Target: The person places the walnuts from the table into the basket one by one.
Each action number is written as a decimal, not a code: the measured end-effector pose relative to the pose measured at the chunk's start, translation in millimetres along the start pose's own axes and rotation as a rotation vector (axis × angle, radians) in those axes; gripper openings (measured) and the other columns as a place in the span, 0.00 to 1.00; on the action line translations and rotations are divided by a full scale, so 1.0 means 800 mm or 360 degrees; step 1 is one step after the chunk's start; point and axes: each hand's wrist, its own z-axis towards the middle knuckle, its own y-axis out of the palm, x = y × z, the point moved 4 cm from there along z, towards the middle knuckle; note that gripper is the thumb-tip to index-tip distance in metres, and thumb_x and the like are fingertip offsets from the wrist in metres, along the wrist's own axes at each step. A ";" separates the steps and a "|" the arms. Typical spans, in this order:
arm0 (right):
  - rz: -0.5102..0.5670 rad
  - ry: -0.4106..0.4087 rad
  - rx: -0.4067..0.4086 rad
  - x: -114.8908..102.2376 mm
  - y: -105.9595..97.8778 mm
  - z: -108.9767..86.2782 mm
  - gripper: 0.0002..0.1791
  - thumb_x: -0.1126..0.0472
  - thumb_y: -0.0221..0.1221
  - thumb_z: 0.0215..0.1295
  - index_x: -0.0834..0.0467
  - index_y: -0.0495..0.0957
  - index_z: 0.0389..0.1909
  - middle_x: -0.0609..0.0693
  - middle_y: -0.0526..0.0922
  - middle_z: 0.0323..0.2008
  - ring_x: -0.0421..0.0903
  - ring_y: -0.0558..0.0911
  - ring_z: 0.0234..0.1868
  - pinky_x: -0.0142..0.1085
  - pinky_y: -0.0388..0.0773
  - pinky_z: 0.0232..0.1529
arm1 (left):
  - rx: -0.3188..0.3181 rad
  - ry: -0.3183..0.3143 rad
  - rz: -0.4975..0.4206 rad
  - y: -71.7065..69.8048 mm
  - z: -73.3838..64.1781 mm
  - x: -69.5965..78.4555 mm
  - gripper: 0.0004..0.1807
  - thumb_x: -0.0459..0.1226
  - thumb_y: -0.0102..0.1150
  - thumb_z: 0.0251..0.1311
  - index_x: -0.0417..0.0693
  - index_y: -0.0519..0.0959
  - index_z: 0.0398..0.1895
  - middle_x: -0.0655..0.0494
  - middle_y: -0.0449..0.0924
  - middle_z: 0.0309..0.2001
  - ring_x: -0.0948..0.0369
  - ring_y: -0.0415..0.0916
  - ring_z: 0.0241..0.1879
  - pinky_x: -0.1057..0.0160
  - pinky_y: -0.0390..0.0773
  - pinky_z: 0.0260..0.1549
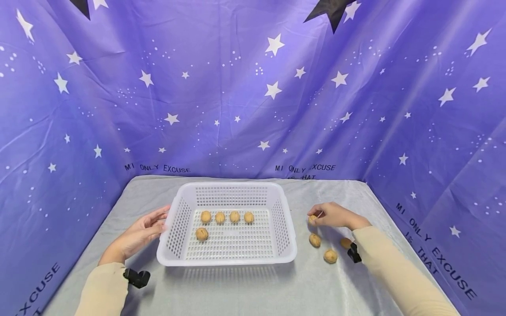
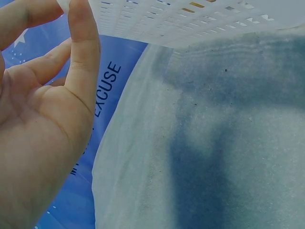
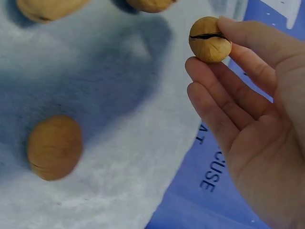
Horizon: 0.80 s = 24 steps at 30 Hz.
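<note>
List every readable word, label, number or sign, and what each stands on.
"MI ONLY EXCUSE": backdrop, back left.
"MI ONLY EXCUSE IS THAT": backdrop, back right, partly folded.
"MI ONLY EXCUSE IS THAT": backdrop, right side.
"EXCUSE": backdrop, left side; next line cut off.
"EXCUSE": backdrop, left wrist view; other letters partly hidden.
"CUSE", "AT": backdrop, right wrist view.
None readable on basket or walnuts.

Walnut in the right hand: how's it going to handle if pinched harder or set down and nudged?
The walnut looks nearly round, so it would probably roll if nudged, though the grey cloth might slow it. The dark gap across its shell suggests a harder pinch could crack it further. Its wrinkled surface likely gives the right hand some grip.
</note>
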 end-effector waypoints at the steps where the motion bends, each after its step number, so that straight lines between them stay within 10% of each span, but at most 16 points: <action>1: -0.0005 -0.0003 0.0017 -0.002 -0.003 0.000 0.19 0.57 0.66 0.66 0.65 0.82 0.52 0.52 0.85 0.45 0.51 0.83 0.47 0.47 0.81 0.48 | -0.0004 0.0004 -0.0004 0.000 0.000 0.000 0.38 0.22 0.49 0.69 0.27 0.43 0.77 0.50 0.69 0.63 0.61 0.76 0.57 0.62 0.78 0.54; 24: -0.0087 -0.0160 0.0137 -0.073 -0.053 0.018 0.20 0.52 0.64 0.69 0.61 0.82 0.54 0.52 0.85 0.49 0.50 0.84 0.47 0.45 0.81 0.51 | -0.0028 0.0026 -0.0021 0.001 0.000 0.001 0.37 0.21 0.48 0.69 0.27 0.43 0.76 0.50 0.69 0.64 0.60 0.75 0.59 0.62 0.77 0.55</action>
